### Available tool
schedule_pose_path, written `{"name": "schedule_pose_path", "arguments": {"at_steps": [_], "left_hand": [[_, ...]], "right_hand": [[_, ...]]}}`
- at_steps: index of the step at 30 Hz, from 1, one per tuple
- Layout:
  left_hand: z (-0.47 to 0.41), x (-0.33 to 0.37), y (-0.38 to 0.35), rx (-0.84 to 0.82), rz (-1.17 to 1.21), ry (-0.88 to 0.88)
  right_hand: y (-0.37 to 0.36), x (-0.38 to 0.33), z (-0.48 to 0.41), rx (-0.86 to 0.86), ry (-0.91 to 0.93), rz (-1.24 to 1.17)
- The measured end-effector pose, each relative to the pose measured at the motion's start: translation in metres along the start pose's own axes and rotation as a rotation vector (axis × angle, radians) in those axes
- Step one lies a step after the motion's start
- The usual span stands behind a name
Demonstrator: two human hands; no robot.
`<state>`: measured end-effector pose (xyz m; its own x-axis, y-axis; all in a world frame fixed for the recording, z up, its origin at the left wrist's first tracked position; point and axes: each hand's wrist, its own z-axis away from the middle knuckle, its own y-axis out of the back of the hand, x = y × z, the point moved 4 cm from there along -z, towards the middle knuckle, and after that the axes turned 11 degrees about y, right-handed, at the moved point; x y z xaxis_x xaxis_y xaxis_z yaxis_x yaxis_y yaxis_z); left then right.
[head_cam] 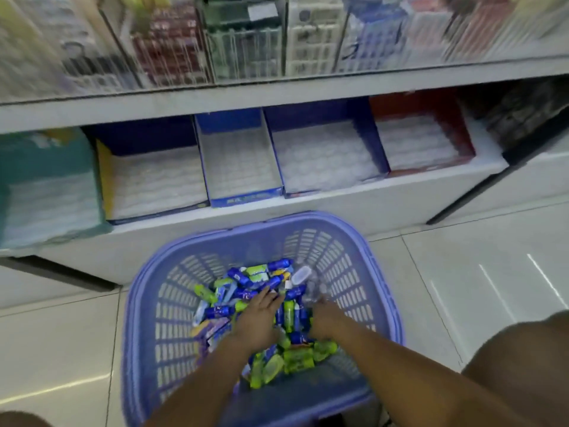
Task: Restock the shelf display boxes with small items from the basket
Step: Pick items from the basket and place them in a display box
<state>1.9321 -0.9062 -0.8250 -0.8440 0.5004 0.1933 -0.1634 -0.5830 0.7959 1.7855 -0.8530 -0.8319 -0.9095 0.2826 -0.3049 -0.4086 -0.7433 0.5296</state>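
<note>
A purple plastic basket (147, 303) stands on the floor in front of the shelf. It holds a heap of small blue and green tubes and packets (246, 285). Both hands are down in the heap. My left hand (258, 318) lies palm down on the items, fingers spread. My right hand (326, 318) is blurred and buried among them; its grip is not visible. On the low shelf stand open display boxes with white inserts: a yellow-edged one (104, 180), a blue one (246, 197), a dark blue one (378, 152) and a red one (462, 143).
A teal box (46, 158) sits at the shelf's left end. The upper shelf (277, 94) carries packaged goods behind clear fronts. White floor tiles (462, 288) surround the basket. My knee (523, 365) is at the lower right.
</note>
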Motion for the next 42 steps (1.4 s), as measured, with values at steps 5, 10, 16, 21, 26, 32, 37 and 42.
{"name": "schedule_pose_path", "arguments": {"at_steps": [5, 10, 16, 21, 26, 32, 37, 42], "left_hand": [[0.010, 0.006, -0.012, 0.009, 0.055, 0.047], [0.019, 0.004, -0.007, -0.066, 0.115, 0.075], [0.001, 0.012, 0.010, 0.002, 0.091, 0.006], [-0.040, 0.014, 0.029, 0.195, 0.084, -0.100], [-0.077, 0.017, 0.030, 0.216, 0.055, -0.173], [-0.097, 0.017, 0.022, 0.295, 0.131, -0.097], [-0.095, 0.010, 0.011, 0.261, 0.276, 0.020], [-0.109, 0.004, 0.021, 0.156, 0.414, -0.021]], "right_hand": [[-0.001, -0.018, -0.001, 0.038, -0.062, 0.039], [0.000, -0.031, 0.001, 0.055, 0.027, -0.114], [-0.002, -0.016, -0.004, 0.111, -0.101, 0.004], [0.001, -0.010, -0.025, 0.306, -0.154, 0.110], [-0.002, -0.032, -0.041, 0.353, -0.210, 0.001], [0.007, -0.012, -0.036, 0.571, -0.355, -0.387], [0.008, -0.016, -0.041, 0.588, -0.441, -0.609], [0.028, -0.009, -0.057, 0.460, -0.432, -0.818]]}}
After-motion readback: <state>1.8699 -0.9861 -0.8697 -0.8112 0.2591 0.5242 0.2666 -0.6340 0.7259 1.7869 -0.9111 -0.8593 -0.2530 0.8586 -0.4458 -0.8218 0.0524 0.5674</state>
